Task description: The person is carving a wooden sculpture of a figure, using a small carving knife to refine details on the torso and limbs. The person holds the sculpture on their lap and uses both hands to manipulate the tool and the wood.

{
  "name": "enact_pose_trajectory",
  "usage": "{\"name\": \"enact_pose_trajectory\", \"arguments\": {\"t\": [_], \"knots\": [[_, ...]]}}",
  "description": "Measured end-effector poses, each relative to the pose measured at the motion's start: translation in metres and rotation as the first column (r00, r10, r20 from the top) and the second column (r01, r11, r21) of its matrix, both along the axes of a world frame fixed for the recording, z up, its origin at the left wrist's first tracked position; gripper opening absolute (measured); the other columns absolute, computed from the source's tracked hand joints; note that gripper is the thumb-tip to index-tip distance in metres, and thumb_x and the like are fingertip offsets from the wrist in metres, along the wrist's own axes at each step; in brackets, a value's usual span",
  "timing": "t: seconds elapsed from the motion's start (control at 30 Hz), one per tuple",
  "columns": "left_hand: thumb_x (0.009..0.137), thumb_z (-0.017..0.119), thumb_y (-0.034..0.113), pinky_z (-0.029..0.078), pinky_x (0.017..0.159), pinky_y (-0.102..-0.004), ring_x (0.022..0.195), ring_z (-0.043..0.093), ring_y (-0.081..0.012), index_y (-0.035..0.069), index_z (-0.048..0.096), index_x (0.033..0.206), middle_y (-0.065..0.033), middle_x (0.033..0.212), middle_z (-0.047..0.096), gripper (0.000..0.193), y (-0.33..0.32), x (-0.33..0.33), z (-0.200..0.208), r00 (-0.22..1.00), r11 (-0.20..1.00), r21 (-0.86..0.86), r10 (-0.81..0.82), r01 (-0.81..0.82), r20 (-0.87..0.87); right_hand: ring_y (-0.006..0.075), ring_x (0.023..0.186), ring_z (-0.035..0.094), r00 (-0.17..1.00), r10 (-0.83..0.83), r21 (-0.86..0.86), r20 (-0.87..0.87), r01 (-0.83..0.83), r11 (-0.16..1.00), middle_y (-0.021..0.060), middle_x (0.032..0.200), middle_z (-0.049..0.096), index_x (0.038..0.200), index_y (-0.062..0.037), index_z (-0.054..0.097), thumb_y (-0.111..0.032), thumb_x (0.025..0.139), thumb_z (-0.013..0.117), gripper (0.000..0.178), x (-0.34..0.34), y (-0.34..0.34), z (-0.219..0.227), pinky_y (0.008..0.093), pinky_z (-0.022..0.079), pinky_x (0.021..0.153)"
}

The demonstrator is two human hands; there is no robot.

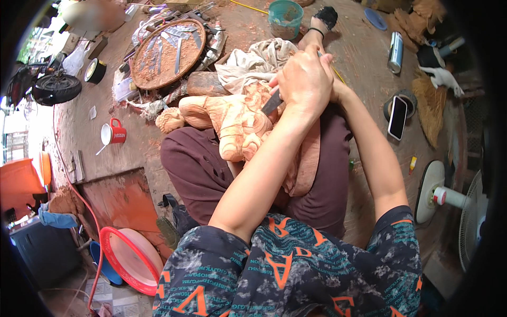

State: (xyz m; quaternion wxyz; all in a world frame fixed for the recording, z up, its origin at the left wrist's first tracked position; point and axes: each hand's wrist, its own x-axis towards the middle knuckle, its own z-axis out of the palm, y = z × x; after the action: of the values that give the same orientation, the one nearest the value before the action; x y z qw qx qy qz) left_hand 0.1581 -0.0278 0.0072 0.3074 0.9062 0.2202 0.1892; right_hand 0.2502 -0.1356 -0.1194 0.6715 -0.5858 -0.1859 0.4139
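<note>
A pale wooden figure carving [229, 124] lies across my lap, with folds and rounded shapes cut into its surface. My left hand [305, 79] is closed around a carving knife, its dark flat blade [271, 103] angled down against the wood. Clasped close to it, my right hand [336, 90] is also closed on the knife's handle end, partly covered by the left. The handle is mostly hidden inside the two hands. Beyond the carving lies a crumpled cream cloth [253, 66], with a brown wood block [207, 83] to its left.
A round woven tray [140, 66] holds several blades and wood shavings. Beyond my hands stands a green tub [285, 20]. On the left are a red-and-white mug [113, 132] and a red-rimmed basin [113, 259]; on the right, a phone [397, 117], a spray can [395, 53] and a fan [470, 222].
</note>
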Motion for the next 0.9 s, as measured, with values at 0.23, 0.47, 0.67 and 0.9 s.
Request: {"name": "enact_pose_trajectory", "arguments": {"t": [0.23,0.47,0.67,0.9], "knots": [[0.091,0.059,0.035,0.053,0.075,-0.048,0.085,0.068,-0.0388,0.008,0.069,0.106,-0.0192,0.091,0.07,0.033,0.005,-0.007,0.006,0.999,0.996,-0.081,-0.046,0.048,0.024,0.0198,0.111,0.056,0.918,0.151,-0.12,0.368,-0.114,0.986,0.0115,0.122,0.059,0.123,0.0011,0.054,-0.043,0.102,0.04,0.051,-0.022,0.028,0.051,0.0335,0.046,0.096],[0.091,0.059,0.036,0.053,0.073,-0.048,0.082,0.068,-0.0391,0.009,0.07,0.105,-0.0208,0.089,0.07,0.033,0.014,-0.015,0.013,0.988,0.985,-0.115,-0.116,0.128,0.105,0.0183,0.11,0.055,0.956,0.08,-0.132,0.282,-0.044,0.99,0.0102,0.122,0.058,0.124,-0.0009,0.052,-0.03,0.098,0.05,0.039,-0.011,0.022,0.036,0.033,0.047,0.095],[0.091,0.059,0.036,0.053,0.07,-0.0479,0.081,0.068,-0.038,0.009,0.069,0.106,-0.0206,0.088,0.07,0.033,0.015,-0.019,0.015,0.975,0.975,-0.132,-0.155,0.177,0.159,0.0171,0.11,0.054,0.976,0.045,-0.146,0.211,-0.014,0.989,0.0091,0.122,0.057,0.125,-0.0026,0.051,-0.018,0.095,0.059,0.035,-0.018,0.012,0.022,0.0327,0.047,0.094],[0.092,0.058,0.035,0.053,0.07,-0.0488,0.081,0.068,-0.0385,0.006,0.068,0.106,-0.0208,0.087,0.07,0.034,0.014,-0.007,0.009,0.985,0.977,-0.164,-0.119,0.139,0.123,0.0166,0.106,0.055,0.954,-0.072,-0.158,0.29,0.122,0.98,0.0082,0.115,0.058,0.126,-0.0025,0.047,-0.016,0.094,0.064,0.038,-0.018,0.024,0.056,0.0329,0.05,0.089]]}}
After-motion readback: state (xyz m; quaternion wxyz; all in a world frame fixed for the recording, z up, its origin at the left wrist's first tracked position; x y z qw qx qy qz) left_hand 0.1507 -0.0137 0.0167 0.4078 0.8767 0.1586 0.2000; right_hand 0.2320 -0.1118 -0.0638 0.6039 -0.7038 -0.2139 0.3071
